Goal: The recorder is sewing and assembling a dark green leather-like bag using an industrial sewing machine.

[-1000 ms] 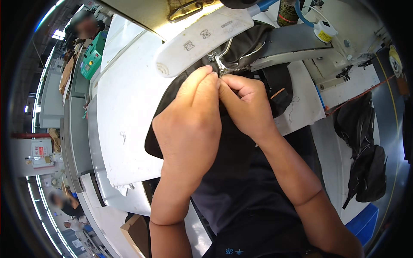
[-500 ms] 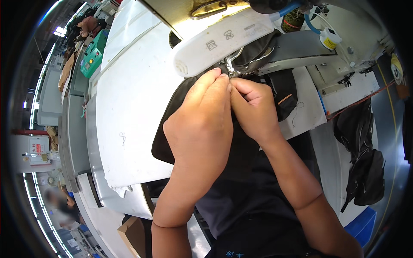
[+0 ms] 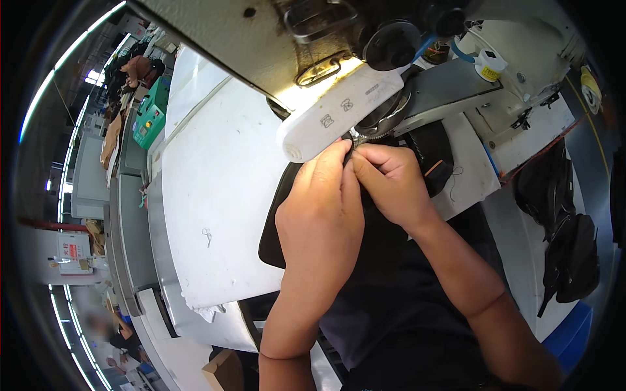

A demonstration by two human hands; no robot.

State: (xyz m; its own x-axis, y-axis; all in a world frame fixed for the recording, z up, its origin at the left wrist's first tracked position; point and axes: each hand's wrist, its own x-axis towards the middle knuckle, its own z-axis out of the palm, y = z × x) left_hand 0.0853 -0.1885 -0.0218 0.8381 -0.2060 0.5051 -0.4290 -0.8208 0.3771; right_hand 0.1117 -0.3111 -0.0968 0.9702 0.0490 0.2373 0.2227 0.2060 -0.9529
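Observation:
My left hand [image 3: 321,208] lies over a dark fabric piece [image 3: 272,228], fingertips pressed together at its zipper. Beside it, my right hand [image 3: 394,182] pinches the same spot with thumb and curled fingers. The fingertips of both hands nearly meet, just below the metal zipper teeth [image 3: 373,136]. They are close to the sewing machine [image 3: 443,98], whose needle area is hidden behind a long white control panel [image 3: 342,114]. More dark fabric, with an orange strip [image 3: 433,168], spreads out right of my right hand.
A white worktable [image 3: 218,195] with a loose thread extends to the left. Dark fabric pieces [image 3: 554,215] hang at the right. A green box-shaped device [image 3: 151,114] stands far left, and another person [image 3: 122,335] sits at lower left. A cardboard box [image 3: 223,371] is below the table.
The whole view has shifted, so table, machine and hands appear lower and a little farther right. Both hands stay pinched at the zipper, the left fingers slightly more apart.

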